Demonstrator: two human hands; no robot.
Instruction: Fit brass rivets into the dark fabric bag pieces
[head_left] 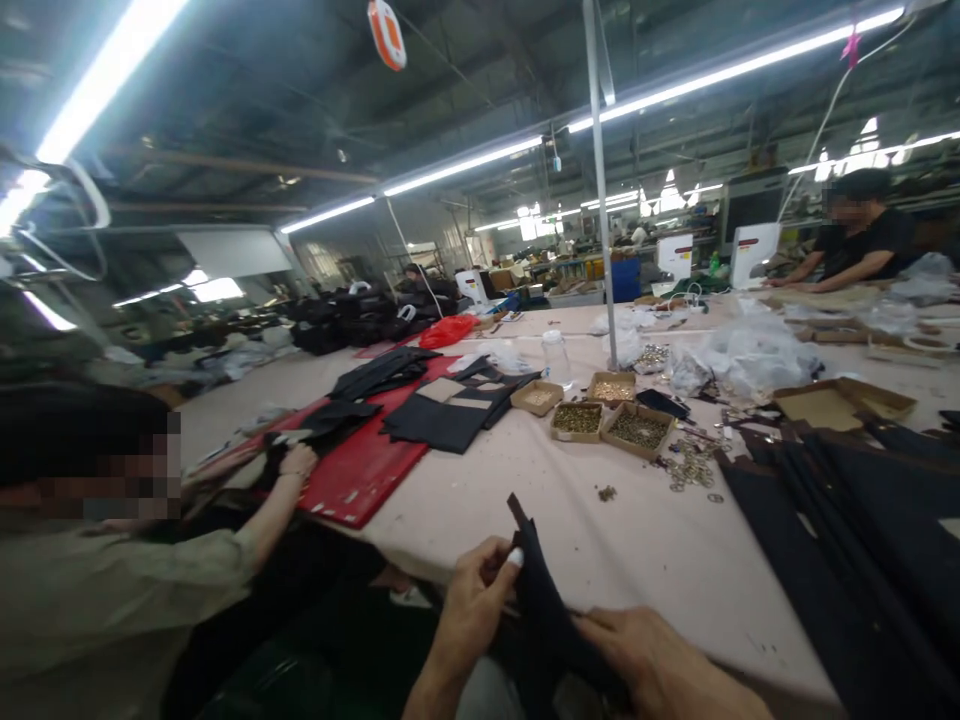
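A dark fabric piece (pixel 546 605) with a brown strip at its upper end hangs over the table's front edge. My left hand (pixel 476 590) pinches it near the top, thumb and fingers closed on its edge. Something white shows at the left thumb tip. Lower down, my right hand (pixel 649 650) is closed on the piece's right side, its fingertips partly hidden by the cloth. A small heap of brass-coloured hardware (pixel 607 493) lies on the table beyond my hands.
Cardboard trays of small metal parts (pixel 637 428) stand ahead, beside loose metal rings (pixel 691 465). Dark fabric pieces (pixel 817 560) are stacked at right. A metal pole (pixel 602 200) rises from the table (pixel 480 490). A co-worker (pixel 120 590) works close at left by a red board (pixel 367 480); another sits far right.
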